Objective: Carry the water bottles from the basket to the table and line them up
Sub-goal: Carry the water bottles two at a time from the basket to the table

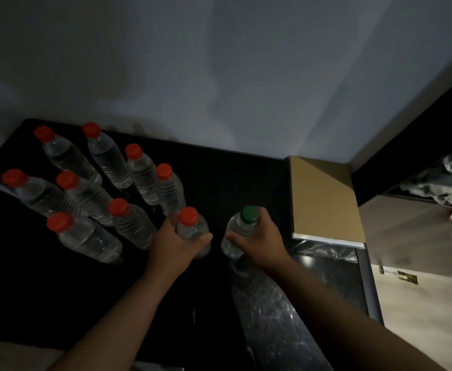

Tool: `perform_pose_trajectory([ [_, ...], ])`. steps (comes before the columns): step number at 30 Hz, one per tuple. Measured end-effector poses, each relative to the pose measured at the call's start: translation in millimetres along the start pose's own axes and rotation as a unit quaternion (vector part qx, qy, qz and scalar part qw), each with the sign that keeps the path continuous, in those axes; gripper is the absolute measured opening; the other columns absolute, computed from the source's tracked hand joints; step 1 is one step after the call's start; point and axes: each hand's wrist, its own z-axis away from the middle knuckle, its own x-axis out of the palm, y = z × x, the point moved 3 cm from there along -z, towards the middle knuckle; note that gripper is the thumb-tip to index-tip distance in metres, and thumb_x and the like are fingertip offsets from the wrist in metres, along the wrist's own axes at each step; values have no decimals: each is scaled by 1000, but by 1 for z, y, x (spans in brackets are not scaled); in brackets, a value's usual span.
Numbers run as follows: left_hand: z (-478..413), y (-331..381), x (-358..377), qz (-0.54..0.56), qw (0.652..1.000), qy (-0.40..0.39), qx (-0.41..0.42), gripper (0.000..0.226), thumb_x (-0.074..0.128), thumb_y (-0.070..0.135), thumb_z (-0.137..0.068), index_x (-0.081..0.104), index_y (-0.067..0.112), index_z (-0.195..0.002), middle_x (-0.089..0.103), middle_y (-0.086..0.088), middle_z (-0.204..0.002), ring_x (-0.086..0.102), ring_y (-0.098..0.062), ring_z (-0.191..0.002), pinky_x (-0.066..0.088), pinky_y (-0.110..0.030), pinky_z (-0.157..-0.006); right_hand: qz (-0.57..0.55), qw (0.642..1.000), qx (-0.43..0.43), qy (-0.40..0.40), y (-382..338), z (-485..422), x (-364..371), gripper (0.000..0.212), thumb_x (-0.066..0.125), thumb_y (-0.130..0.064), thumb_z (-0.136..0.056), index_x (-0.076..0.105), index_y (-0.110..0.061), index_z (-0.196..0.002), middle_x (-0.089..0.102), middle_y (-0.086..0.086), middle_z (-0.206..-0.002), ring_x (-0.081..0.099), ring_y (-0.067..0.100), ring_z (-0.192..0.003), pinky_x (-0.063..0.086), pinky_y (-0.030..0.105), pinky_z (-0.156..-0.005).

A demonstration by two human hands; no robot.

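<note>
Several clear water bottles with red caps [139, 172] stand upright in two rows on the black table [219, 178], toward its left half. My left hand [174, 242] grips a red-capped bottle [190, 226] at the right end of the front row. Beside it, my right hand [259, 236] holds a green-capped bottle [242, 228] around its shoulder. Both held bottles are upright, and their bases look level with the table top. No basket shows in the head view.
A tan cardboard box [324, 199] lies on the table's right side, close to my right hand. Crinkled clear plastic [326, 253] lies in front of it. A grey wall rises behind the table. A shelf with bundled cloth [439, 183] is at the far right.
</note>
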Motion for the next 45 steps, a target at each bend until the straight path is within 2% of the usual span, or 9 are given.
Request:
perform_pose_trajectory([
  [6,-12,1,15,-19,1000,15,2,55,89,27,-61,56,34,-104,66,12,-96,64,-12,-91,48,-29,-82,3,1000,5,-13,8,-19,-6,66,86,-26,-70,46,-26,-122,58,-14,-101,59,1,-94,45,13,-78],
  [10,-14,0,17,-19,1000,16,9,49,90,24,-62,56,37,-95,64,18,-90,62,-1,-83,49,-28,-80,20,1000,-4,-12,11,-24,-7,68,87,-28,-69,45,-27,-122,56,-13,-104,57,2,-95,40,6,-73],
  [16,-19,-3,18,-27,999,-4,18,55,88,26,-64,50,42,-101,64,11,-100,63,-14,-95,49,-34,-88,0,999,-11,-43,20,-23,-7,67,87,-26,-67,45,-32,-120,60,-15,-105,60,1,-99,48,19,-87],
  [22,-18,-10,21,-26,999,-20,15,66,88,12,-64,48,36,-111,58,24,-97,60,-1,-89,43,-22,-81,16,997,8,-73,36,-24,-3,80,85,-20,-68,41,-29,-134,57,-15,-113,58,4,-106,46,24,-95],
  [27,-23,-14,29,-6,1000,-2,-11,66,87,13,-67,54,21,-124,62,6,-106,60,-13,-99,41,-23,-84,-1,999,10,-36,42,-30,4,69,84,-15,-69,43,-36,-121,57,-25,-100,57,-12,-92,41,5,-79],
  [34,-39,0,44,7,1000,0,10,65,84,10,-70,53,21,-126,61,6,-108,58,-9,-98,40,-18,-82,-10,1000,-12,-6,37,-52,5,63,80,-12,-72,44,-39,-115,59,-20,-99,59,-6,-92,42,5,-74],
  [38,-41,10,49,-5,1000,3,29,49,78,1,-73,48,37,-88,56,18,-87,55,12,-75,37,1,-64,-25,999,-27,11,29,-69,2,56,76,-5,-77,43,-34,-112,56,-19,-95,57,-6,-85,41,-3,-64],
  [41,-44,11,52,5,999,10,34,54,76,-4,-72,46,39,-85,55,20,-86,53,25,-72,37,4,-63,-24,999,-34,22,27,-78,2,57,76,-5,-77,42,-36,-110,55,-22,-95,54,-13,-83,41,-3,-64],
  [45,-49,11,55,14,999,8,36,57,78,-3,-71,48,38,-98,54,24,-92,53,25,-76,35,6,-66,-15,999,-43,15,29,-84,2,59,77,-8,-76,40,-38,-113,56,-19,-98,55,-12,-84,43,2,-66],
])
